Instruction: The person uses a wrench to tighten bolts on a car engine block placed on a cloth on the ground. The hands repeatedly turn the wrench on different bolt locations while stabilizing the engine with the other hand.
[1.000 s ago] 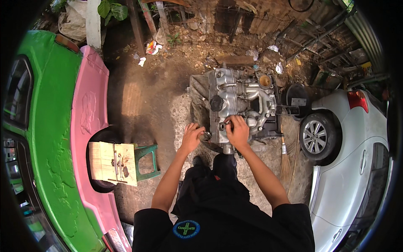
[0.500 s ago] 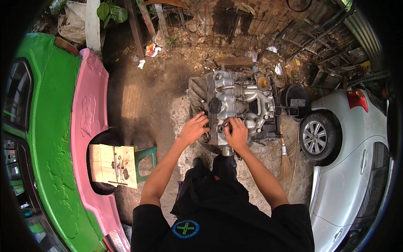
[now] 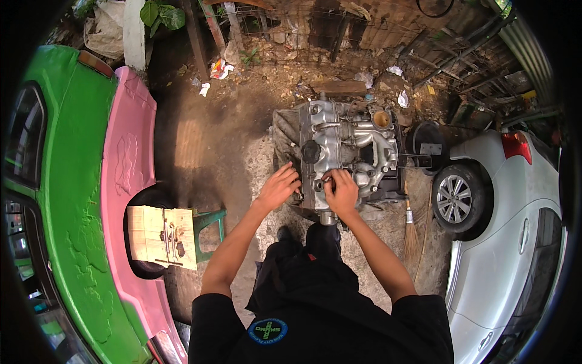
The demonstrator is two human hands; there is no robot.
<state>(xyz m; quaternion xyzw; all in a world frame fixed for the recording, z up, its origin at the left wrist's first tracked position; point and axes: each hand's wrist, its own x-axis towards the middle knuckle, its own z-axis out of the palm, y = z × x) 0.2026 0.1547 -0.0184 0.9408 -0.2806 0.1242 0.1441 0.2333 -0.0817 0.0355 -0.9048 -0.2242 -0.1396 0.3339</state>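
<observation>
A metal engine with a silver valve cover and a round black filler cap stands directly before me. My left hand rests at the near left side of the engine, its fingers reaching apart toward the edge and touching there. On top of the near end, my right hand has its fingers bent down and pressed together beside the valve cover. Whatever those fingertips hold is too small and covered to make out. Just left of them shows a small dark round opening.
At left, a green stool stands by cardboard bearing wrenches, next to a green and pink car. A silver car, a broom and a black basin are at right. Litter lies along the far wall.
Both hands stay at nearly the same places on the engine. The whole view has shifted very slightly.
</observation>
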